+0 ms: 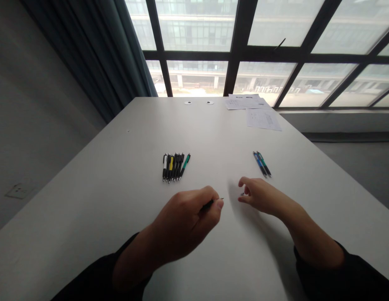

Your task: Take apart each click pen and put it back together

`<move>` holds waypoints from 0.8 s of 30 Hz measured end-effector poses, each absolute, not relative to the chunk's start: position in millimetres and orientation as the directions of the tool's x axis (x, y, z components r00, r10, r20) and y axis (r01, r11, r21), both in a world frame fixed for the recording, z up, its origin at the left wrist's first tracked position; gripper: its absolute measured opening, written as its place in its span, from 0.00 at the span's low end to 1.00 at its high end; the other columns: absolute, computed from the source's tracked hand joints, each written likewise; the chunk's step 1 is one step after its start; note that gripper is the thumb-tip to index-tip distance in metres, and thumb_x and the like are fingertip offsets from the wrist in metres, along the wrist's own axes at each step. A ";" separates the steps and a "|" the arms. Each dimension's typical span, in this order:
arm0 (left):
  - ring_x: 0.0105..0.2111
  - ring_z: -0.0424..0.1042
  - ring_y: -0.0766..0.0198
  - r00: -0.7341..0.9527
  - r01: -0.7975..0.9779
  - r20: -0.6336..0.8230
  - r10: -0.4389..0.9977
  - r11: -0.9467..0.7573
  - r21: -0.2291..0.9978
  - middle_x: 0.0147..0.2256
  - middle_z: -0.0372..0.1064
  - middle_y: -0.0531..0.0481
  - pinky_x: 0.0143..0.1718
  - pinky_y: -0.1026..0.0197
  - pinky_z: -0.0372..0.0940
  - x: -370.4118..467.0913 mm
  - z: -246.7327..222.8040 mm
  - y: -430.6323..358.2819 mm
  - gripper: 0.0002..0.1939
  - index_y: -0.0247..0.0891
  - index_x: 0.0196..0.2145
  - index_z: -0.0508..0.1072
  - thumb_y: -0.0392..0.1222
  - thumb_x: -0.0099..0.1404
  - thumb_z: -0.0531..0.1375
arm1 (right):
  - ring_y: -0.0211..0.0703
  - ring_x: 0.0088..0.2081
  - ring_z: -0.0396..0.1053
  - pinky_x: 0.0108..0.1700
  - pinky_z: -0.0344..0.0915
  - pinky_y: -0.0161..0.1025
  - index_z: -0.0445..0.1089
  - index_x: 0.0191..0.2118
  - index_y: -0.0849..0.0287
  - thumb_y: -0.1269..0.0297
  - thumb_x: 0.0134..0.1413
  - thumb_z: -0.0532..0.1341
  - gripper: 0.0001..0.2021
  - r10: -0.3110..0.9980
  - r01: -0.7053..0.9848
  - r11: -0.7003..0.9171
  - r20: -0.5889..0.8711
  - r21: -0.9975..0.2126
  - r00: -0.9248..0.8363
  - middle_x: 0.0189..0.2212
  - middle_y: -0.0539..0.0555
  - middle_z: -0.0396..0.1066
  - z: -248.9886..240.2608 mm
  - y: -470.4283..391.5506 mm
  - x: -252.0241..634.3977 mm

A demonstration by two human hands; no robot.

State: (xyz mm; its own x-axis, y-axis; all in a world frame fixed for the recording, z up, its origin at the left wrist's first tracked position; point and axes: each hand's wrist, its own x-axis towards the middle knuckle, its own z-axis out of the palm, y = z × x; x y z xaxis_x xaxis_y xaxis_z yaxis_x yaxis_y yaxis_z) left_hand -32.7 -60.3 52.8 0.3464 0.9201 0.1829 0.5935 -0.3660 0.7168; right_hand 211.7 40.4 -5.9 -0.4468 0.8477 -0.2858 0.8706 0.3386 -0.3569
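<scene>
My left hand is closed around a pen. Its black grip shows between thumb and fingers, a thin pale point sticks out towards the right, and the rest is hidden in the palm. Just to the right, my right hand hovers over the table with curled fingers. A small silvery piece, perhaps a pen's tip cone, shows between its thumb and a finger. Beyond my left hand lies a row of several pens with black, white, yellow and green barrels. Two pens, blue and green, lie side by side beyond my right hand.
The white table reaches to the window. Printed papers lie at its far right corner. Two white round pieces with dark spots sit near the far edge. A blue-grey curtain hangs at the left.
</scene>
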 end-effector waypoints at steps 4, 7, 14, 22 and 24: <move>0.21 0.53 0.71 0.383 0.589 0.122 0.916 -0.343 0.732 0.21 0.53 0.60 0.26 0.63 0.50 -30.4 51.5 -60.6 0.17 0.39 0.26 0.59 0.44 0.74 0.51 | 0.42 0.38 0.75 0.41 0.71 0.39 0.72 0.47 0.58 0.55 0.62 0.65 0.14 0.740 0.489 0.359 -0.077 -0.795 -0.668 0.39 0.54 0.77 30.8 14.3 204.3; 0.21 0.51 0.71 0.423 0.546 0.098 0.901 -0.340 0.766 0.21 0.50 0.60 0.25 0.63 0.49 -30.6 51.0 -59.7 0.20 0.39 0.25 0.57 0.47 0.75 0.51 | 0.38 0.35 0.74 0.39 0.72 0.36 0.73 0.47 0.58 0.63 0.62 0.67 0.09 0.655 0.102 0.360 0.173 -0.928 -0.736 0.35 0.52 0.77 47.3 -5.2 195.2; 0.23 0.55 0.71 0.480 0.499 0.078 0.874 -0.345 0.795 0.24 0.57 0.60 0.28 0.65 0.53 -33.3 54.4 -59.1 0.16 0.39 0.32 0.65 0.46 0.77 0.49 | 0.38 0.33 0.74 0.36 0.72 0.36 0.76 0.41 0.58 0.70 0.64 0.65 0.03 0.720 -0.052 0.321 0.279 -0.946 -0.635 0.32 0.52 0.75 45.2 -13.8 188.4; 0.24 0.56 0.71 0.464 0.526 0.099 0.880 -0.364 0.769 0.24 0.57 0.60 0.29 0.66 0.54 -29.9 55.3 -58.6 0.13 0.39 0.32 0.63 0.41 0.76 0.49 | 0.37 0.33 0.72 0.36 0.71 0.35 0.73 0.41 0.58 0.70 0.64 0.64 0.01 0.776 -0.102 0.234 0.249 -0.967 -0.579 0.31 0.52 0.73 50.0 -13.3 197.8; 0.23 0.55 0.72 0.460 0.517 0.103 0.882 -0.361 0.776 0.24 0.56 0.61 0.29 0.66 0.54 -29.2 54.5 -58.0 0.13 0.39 0.31 0.62 0.41 0.76 0.50 | 0.38 0.33 0.72 0.36 0.71 0.35 0.73 0.41 0.58 0.69 0.63 0.66 0.03 0.765 -0.071 0.234 0.229 -0.970 -0.602 0.31 0.52 0.73 50.0 -14.5 195.9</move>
